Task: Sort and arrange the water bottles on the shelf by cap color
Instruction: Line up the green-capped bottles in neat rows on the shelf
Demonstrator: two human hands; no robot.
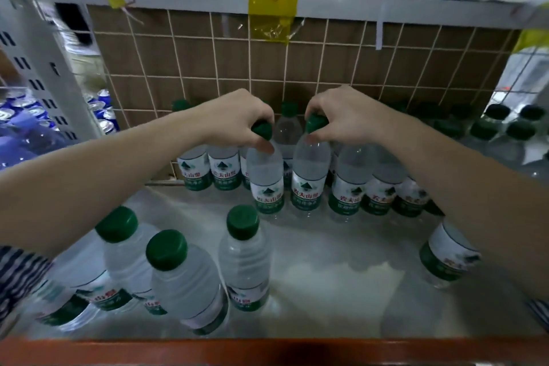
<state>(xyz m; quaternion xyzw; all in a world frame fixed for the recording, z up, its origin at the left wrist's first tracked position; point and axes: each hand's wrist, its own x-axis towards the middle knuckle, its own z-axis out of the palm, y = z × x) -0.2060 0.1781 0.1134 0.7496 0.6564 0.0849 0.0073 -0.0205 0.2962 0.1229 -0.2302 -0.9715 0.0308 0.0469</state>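
A person leans both bare arms over a shiny metal shelf (326, 261) stocked with water bottles, as the head camera shows it. The left hand (237, 120) has its fingers curled round the green cap of the left bottle (266, 181). The right hand (346, 116) pinches the green cap of the right bottle (309, 178), just beside it. These 2 bottles are upright at mid-shelf, in front of the back row (224, 171) of matching bottles lined along the wire grid (267, 68), which is backed by cardboard. Whether their bases rest on the shelf or hang just above it cannot be told. At front left, 3 green-capped bottles (166, 249) stand close together, and a 4th bottle (68, 306) is partly hidden under the left forearm. A lone bottle (448, 255) stands below the right forearm. Dark-capped bottles (505, 125) crowd the far right, and blue cans (101, 110) show past the white upright at left. Yellow tape (273, 9) hangs from the top rail.
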